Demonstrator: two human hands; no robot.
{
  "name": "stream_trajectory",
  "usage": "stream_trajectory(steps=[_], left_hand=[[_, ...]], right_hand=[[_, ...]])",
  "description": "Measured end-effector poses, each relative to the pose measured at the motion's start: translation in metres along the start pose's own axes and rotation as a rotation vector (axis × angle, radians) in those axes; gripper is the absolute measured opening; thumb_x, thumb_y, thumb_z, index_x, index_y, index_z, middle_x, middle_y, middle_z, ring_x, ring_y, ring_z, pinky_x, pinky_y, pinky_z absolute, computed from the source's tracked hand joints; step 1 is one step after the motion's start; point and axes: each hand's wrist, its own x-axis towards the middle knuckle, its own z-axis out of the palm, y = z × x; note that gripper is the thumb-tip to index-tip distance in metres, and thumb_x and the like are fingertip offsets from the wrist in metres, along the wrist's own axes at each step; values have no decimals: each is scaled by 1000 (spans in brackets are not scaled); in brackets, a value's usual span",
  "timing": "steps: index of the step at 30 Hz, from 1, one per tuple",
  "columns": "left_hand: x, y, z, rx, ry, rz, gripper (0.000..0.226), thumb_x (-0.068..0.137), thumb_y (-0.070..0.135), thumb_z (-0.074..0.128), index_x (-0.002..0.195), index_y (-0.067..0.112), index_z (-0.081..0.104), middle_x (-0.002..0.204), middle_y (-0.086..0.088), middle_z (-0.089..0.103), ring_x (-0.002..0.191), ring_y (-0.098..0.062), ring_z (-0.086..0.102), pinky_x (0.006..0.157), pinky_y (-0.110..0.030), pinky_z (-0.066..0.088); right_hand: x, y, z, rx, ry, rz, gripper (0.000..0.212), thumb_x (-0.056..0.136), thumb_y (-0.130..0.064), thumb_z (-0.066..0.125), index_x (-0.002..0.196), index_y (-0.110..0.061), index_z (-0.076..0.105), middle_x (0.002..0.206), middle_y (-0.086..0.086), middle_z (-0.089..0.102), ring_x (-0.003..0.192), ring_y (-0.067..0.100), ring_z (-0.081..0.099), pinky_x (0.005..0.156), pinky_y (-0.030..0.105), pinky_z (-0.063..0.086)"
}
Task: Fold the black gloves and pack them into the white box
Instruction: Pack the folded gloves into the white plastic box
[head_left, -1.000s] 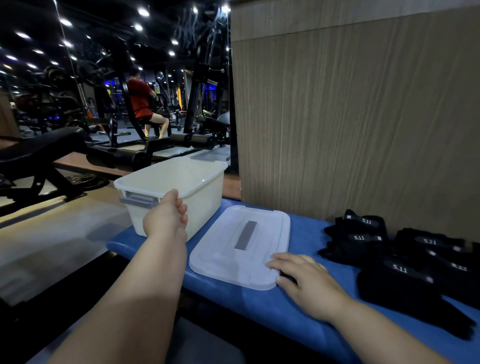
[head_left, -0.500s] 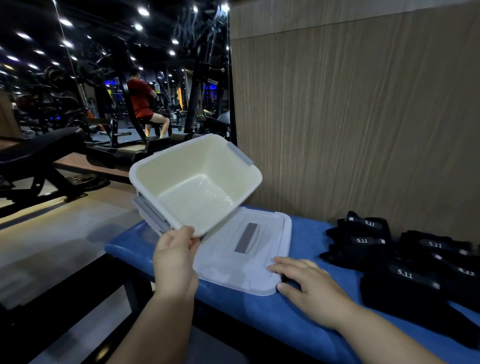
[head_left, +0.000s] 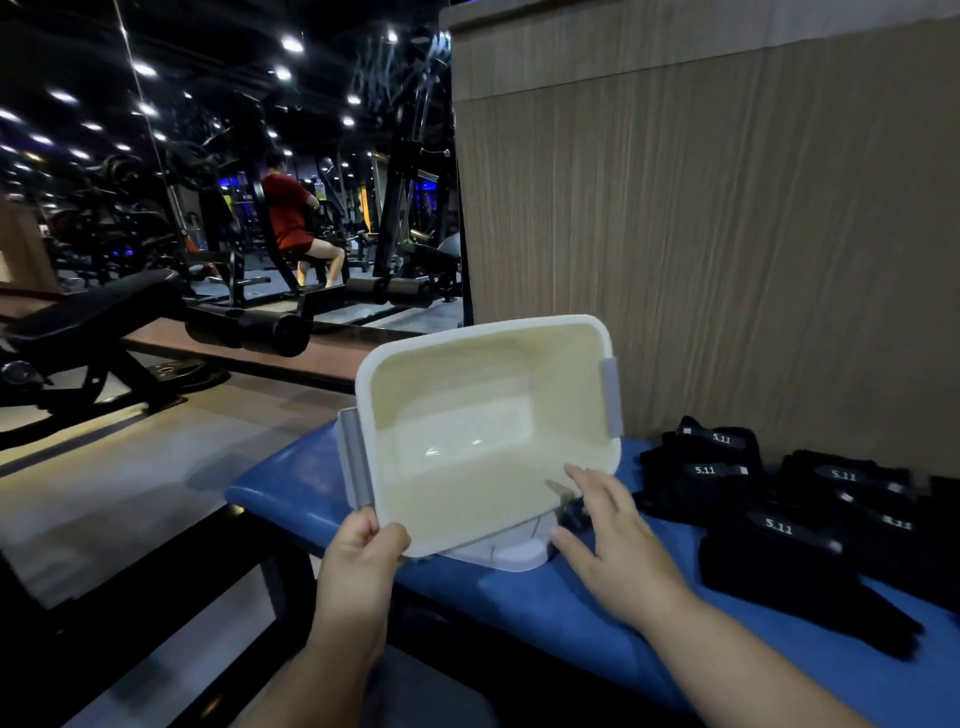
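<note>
Two hands at the tilted white plastic box (head_left: 467, 415) over a blue padded bench (head_left: 545, 608): left hand (head_left: 363, 545) pinches its rim, right hand (head_left: 618, 540) spreads loose fingers alongside; black fabric gloves (head_left: 779, 499) lie right.

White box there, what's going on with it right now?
A person's left hand grips the near rim of the white box, tilted with its empty inside toward the camera over the lid on the blue bench. The open right hand is at its right corner. The black gloves lie piled on the bench, none packed yet.
</note>
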Motion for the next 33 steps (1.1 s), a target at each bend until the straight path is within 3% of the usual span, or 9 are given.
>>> stream_trajectory(steps=[1, 5, 8, 13, 16, 20, 24, 30, 33], left_hand=[[-5, 1, 0, 12, -27, -2, 3, 77, -2, 51, 76, 0, 49, 64, -17, 50, 62, -27, 47, 61, -37, 40], [-12, 5, -6, 24, -74, 3, 19, 85, -7, 45, 102, -12, 52, 87, -24, 68, 71, -29, 66, 69, -37, 55], [-16, 12, -10, -2, -81, 6, 17, 88, -9, 43, 102, -11, 53, 80, -15, 70, 63, -19, 69, 55, -26, 57], [-9, 14, -20, -22, -14, 6, 5, 92, -5, 47, 93, -4, 51, 84, -19, 65, 64, -15, 69, 56, -19, 55], [4, 10, -27, 70, 23, 42, 7, 93, -2, 49, 96, -8, 50, 88, -18, 61, 75, -18, 64, 67, -22, 53], [11, 4, -32, 136, 49, 16, 4, 92, -2, 51, 93, -6, 51, 91, -20, 61, 88, -27, 63, 82, -36, 53], [19, 7, -28, 87, 19, 4, 10, 93, -2, 50, 99, -10, 50, 91, -18, 60, 82, -22, 62, 77, -33, 52], [14, 4, -8, 4, 3, 19, 3, 95, 0, 51, 94, -2, 49, 85, -14, 55, 78, -18, 59, 66, -22, 55], [11, -3, -1, -5, 14, 16, 6, 94, 2, 54, 93, -2, 49, 91, -18, 55, 82, -21, 61, 76, -26, 55]], right_hand=[[-1, 0, 0, -34, 12, 0, 64, 93, -48, 50, 148, -39, 20, 154, -11, 12, 139, 11, 28, 110, 30, 31], [-5, -4, 1, -205, 1, 6, 50, 94, -52, 43, 141, -37, 38, 147, -11, 30, 128, 21, 38, 106, 31, 33], [-7, -5, 1, -217, 24, 17, 46, 93, -54, 44, 134, -35, 47, 136, -12, 41, 118, 20, 43, 101, 28, 35], [-11, -5, -3, -178, 34, -29, 41, 94, -50, 46, 132, -36, 51, 134, -20, 44, 117, 14, 43, 99, 22, 35], [-11, -6, -4, -147, 101, -61, 34, 93, -43, 52, 125, -33, 58, 126, -21, 53, 113, 9, 47, 93, 16, 34], [-12, -6, -3, -75, 180, -36, 25, 90, -35, 60, 114, -30, 67, 117, -20, 60, 105, 3, 53, 86, 12, 37], [-11, -8, -1, -47, 179, -9, 24, 89, -30, 62, 112, -29, 68, 115, -21, 60, 96, 3, 56, 86, 15, 44], [-8, -8, -6, -133, 148, 25, 37, 88, -32, 57, 125, -29, 58, 129, -18, 53, 111, 7, 50, 92, 16, 39], [-10, -9, -9, -173, 72, 30, 49, 91, -34, 55, 138, -29, 46, 144, -18, 37, 131, 10, 37, 106, 19, 30]])
